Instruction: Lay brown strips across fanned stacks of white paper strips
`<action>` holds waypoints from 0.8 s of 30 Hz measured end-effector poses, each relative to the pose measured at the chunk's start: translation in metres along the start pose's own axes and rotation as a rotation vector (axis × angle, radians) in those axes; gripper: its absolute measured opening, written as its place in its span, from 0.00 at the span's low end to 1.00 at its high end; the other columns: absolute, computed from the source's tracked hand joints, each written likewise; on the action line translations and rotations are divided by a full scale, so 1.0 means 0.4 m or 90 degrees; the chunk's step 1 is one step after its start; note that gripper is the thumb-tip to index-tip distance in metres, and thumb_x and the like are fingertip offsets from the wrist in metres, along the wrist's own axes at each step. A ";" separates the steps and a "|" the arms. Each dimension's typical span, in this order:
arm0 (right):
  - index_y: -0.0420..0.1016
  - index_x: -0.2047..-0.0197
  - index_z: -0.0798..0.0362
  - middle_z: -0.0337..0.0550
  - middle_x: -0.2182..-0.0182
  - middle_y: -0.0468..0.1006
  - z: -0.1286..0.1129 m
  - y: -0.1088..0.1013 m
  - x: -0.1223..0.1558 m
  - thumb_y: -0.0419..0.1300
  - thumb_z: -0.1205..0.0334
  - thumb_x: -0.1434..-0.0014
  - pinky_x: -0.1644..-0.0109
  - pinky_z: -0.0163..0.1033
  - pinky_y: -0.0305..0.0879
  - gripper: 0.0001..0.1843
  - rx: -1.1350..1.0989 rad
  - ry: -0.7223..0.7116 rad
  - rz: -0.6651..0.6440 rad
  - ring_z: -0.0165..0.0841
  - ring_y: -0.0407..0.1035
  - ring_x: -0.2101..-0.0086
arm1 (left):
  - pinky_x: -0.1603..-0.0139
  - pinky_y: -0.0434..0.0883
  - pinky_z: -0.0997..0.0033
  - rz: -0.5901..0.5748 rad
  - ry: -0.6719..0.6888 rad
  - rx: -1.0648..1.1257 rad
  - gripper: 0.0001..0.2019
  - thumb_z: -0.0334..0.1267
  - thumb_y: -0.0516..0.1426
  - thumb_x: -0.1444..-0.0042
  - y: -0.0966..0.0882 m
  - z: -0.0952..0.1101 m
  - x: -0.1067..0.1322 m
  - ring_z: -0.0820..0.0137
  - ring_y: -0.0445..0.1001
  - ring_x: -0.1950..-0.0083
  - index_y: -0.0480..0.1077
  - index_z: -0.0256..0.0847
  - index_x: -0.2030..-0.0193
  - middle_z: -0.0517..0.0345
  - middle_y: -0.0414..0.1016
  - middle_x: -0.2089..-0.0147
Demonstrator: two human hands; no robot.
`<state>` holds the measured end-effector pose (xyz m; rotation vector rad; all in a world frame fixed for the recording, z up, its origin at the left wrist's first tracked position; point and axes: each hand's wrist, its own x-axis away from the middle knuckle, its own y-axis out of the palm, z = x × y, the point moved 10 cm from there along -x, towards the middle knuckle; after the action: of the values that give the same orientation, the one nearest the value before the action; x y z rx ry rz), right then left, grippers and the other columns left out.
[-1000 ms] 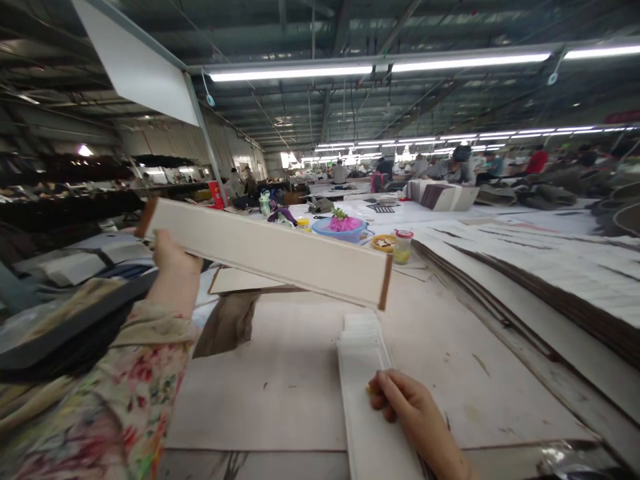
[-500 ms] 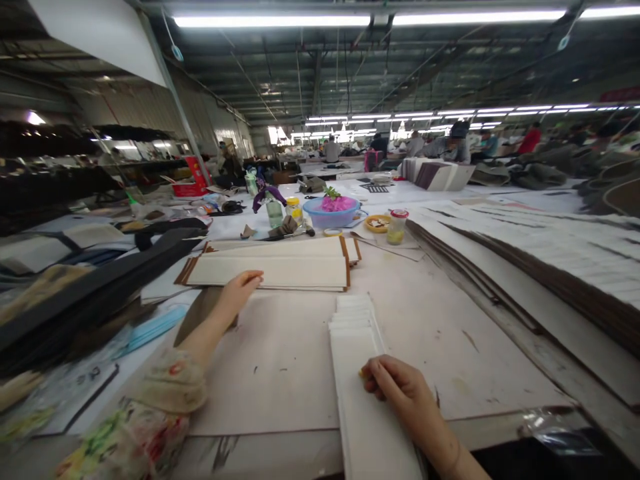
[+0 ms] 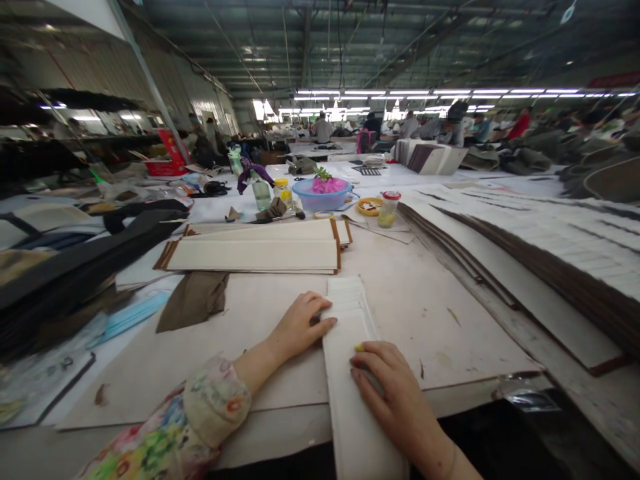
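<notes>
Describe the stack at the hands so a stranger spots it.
Over the big pale sheet, find the left hand and right hand. The white stack at both runs front to back; its far end is white, unlike the brown-ended cream stack lying crosswise beyond.

We can read no words, numbers or brand names. On the clear plastic bag (image 3: 63, 367) at the left of the bench (image 3: 280, 423), we see dark marks that look like lettering, too blurred for us to decipher. High at the far right hangs a reddish banner (image 3: 613, 81), too small and dim for us to tell whether it bears any writing.
</notes>
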<state>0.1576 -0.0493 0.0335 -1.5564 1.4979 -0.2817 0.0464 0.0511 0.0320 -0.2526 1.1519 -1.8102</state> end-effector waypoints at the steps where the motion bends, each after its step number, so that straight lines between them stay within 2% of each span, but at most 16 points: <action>1: 0.68 0.60 0.50 0.46 0.59 0.70 -0.004 0.001 0.004 0.52 0.65 0.43 0.51 0.47 0.61 0.08 0.007 -0.002 -0.005 0.38 0.63 0.56 | 0.49 0.62 0.66 -0.005 -0.001 -0.007 0.15 0.44 0.53 0.46 0.002 0.002 0.004 0.66 0.63 0.52 0.67 0.38 0.55 0.53 0.65 0.56; 8: 0.66 0.62 0.51 0.43 0.63 0.70 -0.043 -0.013 0.053 0.52 0.68 0.43 0.55 0.44 0.62 0.05 0.045 -0.043 -0.004 0.36 0.64 0.60 | 0.49 0.59 0.62 -0.037 0.045 -0.067 0.19 0.48 0.56 0.49 0.023 0.065 0.027 0.64 0.61 0.51 0.66 0.42 0.52 0.53 0.64 0.52; 13: 0.66 0.63 0.52 0.43 0.64 0.70 -0.056 -0.014 0.066 0.54 0.67 0.44 0.56 0.43 0.61 0.05 0.055 -0.075 -0.001 0.36 0.64 0.61 | 0.50 0.59 0.62 -0.092 0.065 -0.083 0.19 0.50 0.54 0.48 0.054 0.114 0.036 0.64 0.62 0.53 0.66 0.41 0.53 0.54 0.65 0.54; 18: 0.67 0.63 0.52 0.42 0.65 0.71 -0.063 -0.021 0.065 0.54 0.68 0.44 0.57 0.42 0.60 0.04 0.048 -0.090 0.011 0.35 0.64 0.62 | 0.51 0.59 0.61 -0.112 0.042 -0.092 0.21 0.50 0.52 0.47 0.065 0.122 0.043 0.63 0.61 0.53 0.64 0.41 0.50 0.54 0.66 0.53; 24: 0.67 0.63 0.52 0.42 0.66 0.70 -0.062 -0.020 0.068 0.53 0.69 0.43 0.56 0.41 0.59 0.06 0.041 -0.090 0.008 0.35 0.63 0.62 | 0.53 0.60 0.65 -0.105 -0.012 -0.041 0.13 0.44 0.58 0.50 0.063 0.115 0.025 0.66 0.63 0.54 0.66 0.42 0.59 0.58 0.67 0.57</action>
<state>0.1514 -0.0855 0.0414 -1.4839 1.3759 -0.2065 0.0834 0.0130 0.0338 -0.4123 1.2067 -1.9119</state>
